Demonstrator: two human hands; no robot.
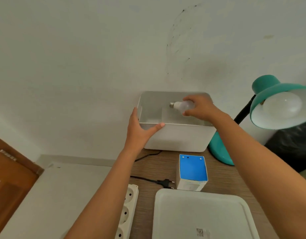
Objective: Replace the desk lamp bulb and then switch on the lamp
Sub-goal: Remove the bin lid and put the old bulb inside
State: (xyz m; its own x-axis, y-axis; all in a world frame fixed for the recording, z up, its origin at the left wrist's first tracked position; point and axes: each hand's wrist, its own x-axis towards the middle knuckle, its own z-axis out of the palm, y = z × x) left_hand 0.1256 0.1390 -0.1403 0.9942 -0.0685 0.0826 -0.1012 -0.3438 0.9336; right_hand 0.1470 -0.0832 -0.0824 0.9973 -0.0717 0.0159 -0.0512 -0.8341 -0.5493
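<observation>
Fingers of the right hand (199, 107) pinch the glass end of a loose white bulb (182, 105), its grip closed around the globe while the metal screw base points left. That bulb hangs inside the open white storage bin (176, 137), above the bin's floor and not touching the walls as far as can be seen. The left hand (140, 130) rests on the bin's near-left corner with its grip spread, the thumb lying along the front rim and the fingers reaching up the left wall. The bin stands at the back of the wooden surface (159, 169), against the wall. Just to its right is the teal desk lamp (276, 100), its shade tilted toward the camera with a second white bulb (284, 105) seated inside it; the lamp's round base (219, 150) sits partly behind the bin. In front of the bin stands a blue-and-white bulb carton (191, 171), open at the top. Beside the carton lies a black plug (166, 183) on its cord, unplugged, close to a white power strip (128, 211). A white lid (200, 214) lies nearest the camera.
</observation>
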